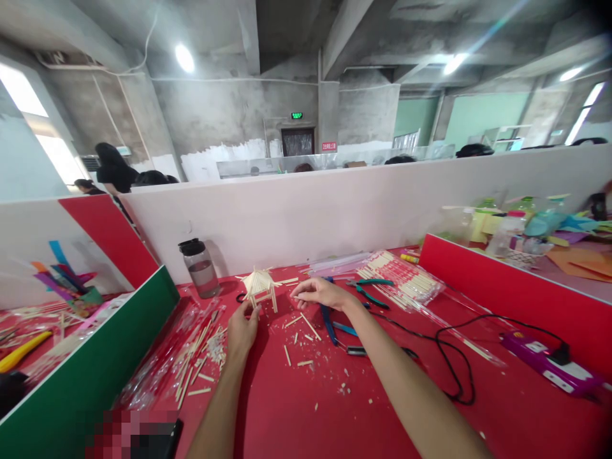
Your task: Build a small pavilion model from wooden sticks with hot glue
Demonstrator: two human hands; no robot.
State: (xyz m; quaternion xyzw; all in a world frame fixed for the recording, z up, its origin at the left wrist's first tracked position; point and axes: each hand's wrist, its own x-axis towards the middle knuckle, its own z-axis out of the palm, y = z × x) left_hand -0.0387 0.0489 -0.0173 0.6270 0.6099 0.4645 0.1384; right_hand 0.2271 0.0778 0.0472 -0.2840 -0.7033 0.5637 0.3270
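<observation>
A small pavilion model [259,280] built of pale wooden sticks, with a pointed roof on legs, stands on the red tabletop [296,414]. My left hand [242,328] is closed at its near left corner, thumb and fingers about a leg. To the right of the model, and apart from it, my right hand [321,294] is held in a pinch above the table. Something small and pale shows at its fingertips, too small to name. Short cut stick pieces [297,335] and crumbs lie between my hands. Blue-handled pliers [328,325] lie below my right hand.
Green-handled pliers [370,294] and bundled sticks in plastic [406,277] lie at the back right. A black cable [442,344] runs to a purple power strip [549,363]. A water bottle [198,268] stands back left, near loose sticks [196,357]. Low dividers [95,357] flank the table.
</observation>
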